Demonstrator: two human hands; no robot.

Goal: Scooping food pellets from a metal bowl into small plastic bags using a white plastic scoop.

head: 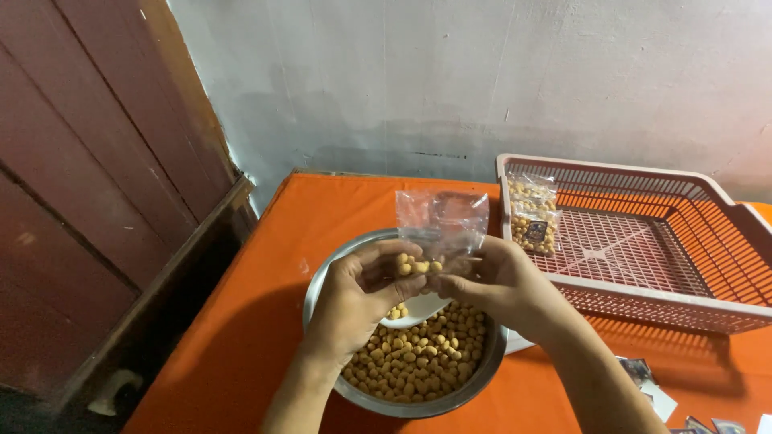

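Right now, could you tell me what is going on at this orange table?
A person holds a small clear bag open over a metal bowl of yellowish round snacks. The left hand and right hand both grip it, a few pieces at its mouth. One filled bag leans inside the plastic basket.

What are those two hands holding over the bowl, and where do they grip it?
A clear plastic bag, gripped at its lower end: left hand and right hand pinch it, with a few yellow nuts there.
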